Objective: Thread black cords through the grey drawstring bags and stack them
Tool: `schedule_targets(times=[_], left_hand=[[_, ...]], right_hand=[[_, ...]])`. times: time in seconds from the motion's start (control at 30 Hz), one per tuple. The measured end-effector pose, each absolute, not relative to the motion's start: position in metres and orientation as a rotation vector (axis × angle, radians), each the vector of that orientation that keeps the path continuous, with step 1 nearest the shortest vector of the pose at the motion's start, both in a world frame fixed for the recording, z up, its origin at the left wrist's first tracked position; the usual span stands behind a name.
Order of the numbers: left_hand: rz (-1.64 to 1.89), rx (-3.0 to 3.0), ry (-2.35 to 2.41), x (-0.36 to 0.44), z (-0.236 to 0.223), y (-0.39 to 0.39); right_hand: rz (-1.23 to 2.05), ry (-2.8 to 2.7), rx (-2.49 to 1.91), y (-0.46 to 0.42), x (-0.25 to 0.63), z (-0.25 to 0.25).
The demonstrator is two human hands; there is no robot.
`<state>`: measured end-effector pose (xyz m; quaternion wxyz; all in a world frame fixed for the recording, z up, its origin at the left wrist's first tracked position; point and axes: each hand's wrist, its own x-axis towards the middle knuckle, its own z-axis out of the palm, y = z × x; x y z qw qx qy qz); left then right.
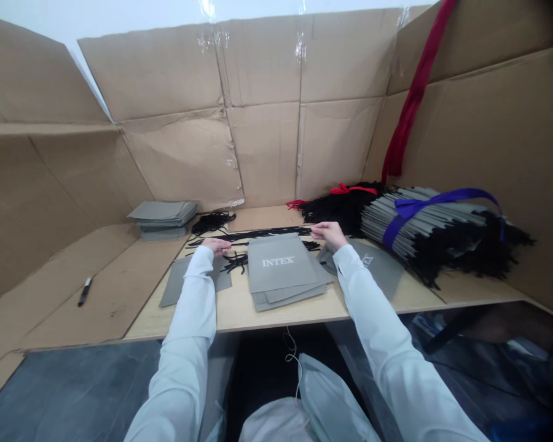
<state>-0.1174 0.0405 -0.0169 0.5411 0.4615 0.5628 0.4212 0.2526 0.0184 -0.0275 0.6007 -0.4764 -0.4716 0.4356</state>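
A grey flat bag (276, 263) printed INTEX lies on a small pile of similar bags in front of me. To its left, my left hand (217, 246) is closed in a pinch on a thin black cord (239, 244) that runs toward the bag's top edge. Just beyond the bag's upper right corner, my right hand (328, 233) is also pinched closed. What sits between its fingertips is too small to make out. Behind the bag, a row of black cords (267, 232) stretches across the table. A short bunch of black cords (236, 262) lies left of the bag.
Stacked grey pieces (163, 215) and a cord bundle (213, 221) stand back left. At right are a blue-tied bag bundle (435, 215), red-tied black cords (343, 202) and a loose grey bag (382, 270). A marker (85, 292) lies left. Cardboard walls (262, 147) surround the table.
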Motion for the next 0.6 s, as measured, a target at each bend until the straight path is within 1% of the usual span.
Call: schedule_targets(times=[0.17, 0.37, 0.5, 0.6], left_hand=[[1.026, 0.986, 1.338, -0.1178, -0.0103, 0.0356], [1.108, 1.025, 1.368, -0.1193, -0.0098, 0.0322], [1.137, 1.057, 1.394, -0.1212, -0.0094, 0.0312], [1.097, 1.014, 1.381, -0.1228, -0.0088, 0.0302]], right_hand=[[1.107, -1.006, -1.099, 0.0207, 0.2547, -0.0317], [1.144, -0.95, -1.114, 0.0237, 0.2556, -0.0351], [1.122, -0.964, -1.148, 0.0243, 0.2553, -0.0352], [1.043, -1.035, -1.194, 0.0255, 0.2577, -0.037]])
